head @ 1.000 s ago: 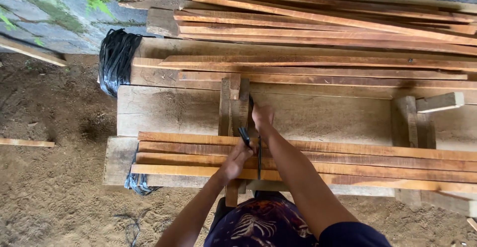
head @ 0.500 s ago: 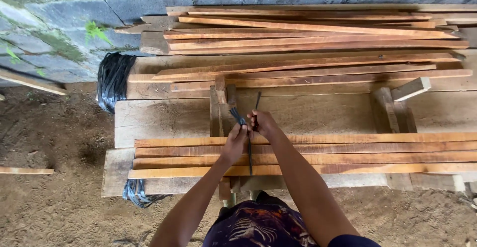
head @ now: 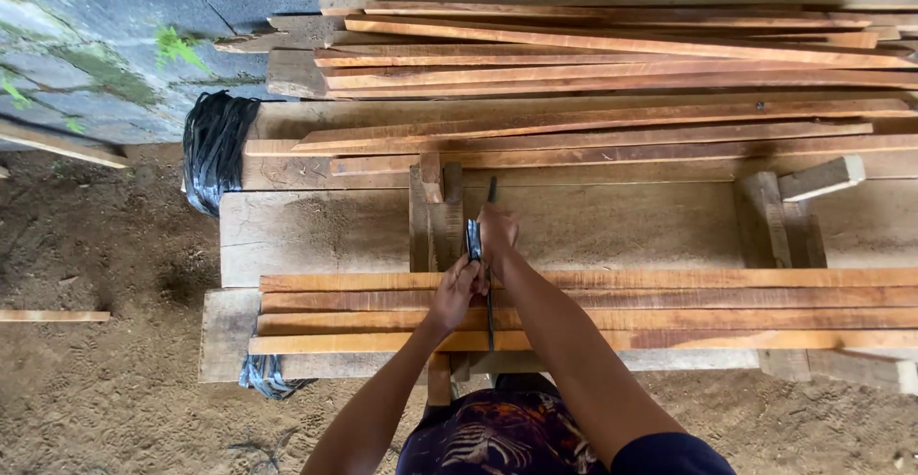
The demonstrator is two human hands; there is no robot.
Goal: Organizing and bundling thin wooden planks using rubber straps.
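View from the head camera, looking down on a wooden workbench (head: 316,236). The right hand (head: 497,229) is closing around a thin dark tool (head: 491,274), its fist sitting over the bench's bare middle board; the tool is running in a line from beyond the knuckles back across the near strips of wood (head: 669,308). The left hand (head: 456,289) is curling its fingers around a small dark object (head: 472,241) just beside the tool, resting at the far edge of those strips; what the object is cannot be told. Compared with half a second earlier, both hands are sitting in much the same spot on the bench, close together, with the grip unchanged. A second pile of strips (head: 612,64) is lying along the stone wall (head: 105,64), and a black bundle (head: 215,145) is hanging at the bench's left end.
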